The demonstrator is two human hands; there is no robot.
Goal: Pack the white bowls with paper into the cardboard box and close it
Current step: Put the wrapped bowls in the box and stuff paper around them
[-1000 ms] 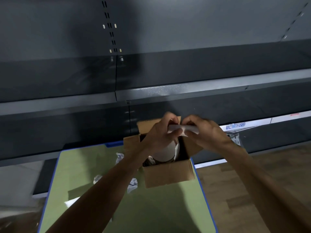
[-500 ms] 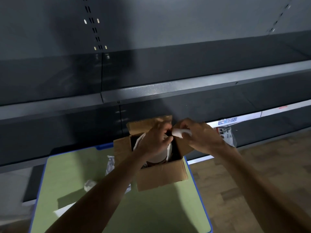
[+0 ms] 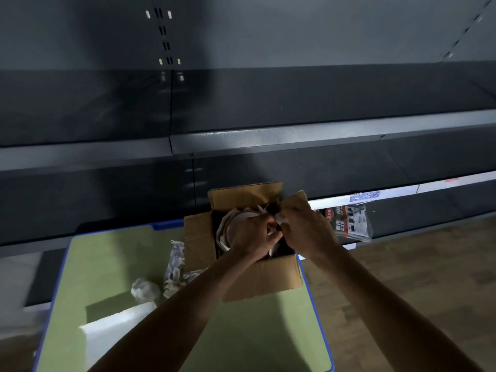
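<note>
At the tabletop's (image 3: 107, 264) far right corner, the box (image 3: 263, 277) holds a bowl (image 3: 236, 224) nested in paper (image 3: 280, 218). Left hand (image 3: 252, 237) and right hand (image 3: 308, 234) meet over it, fingers curled, pinching that paper, likely to wedge the bowl snug. The flaps (image 3: 245, 194) stand open.

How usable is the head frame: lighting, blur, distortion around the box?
Head view: dim overall, one bright patch on the shelf edge; box interior in shadow, bowl faintly lit; left hand and right hand pinching the paper look soft; a dark shadow lies on the table; wide-angle skews the shelf lines.
</note>
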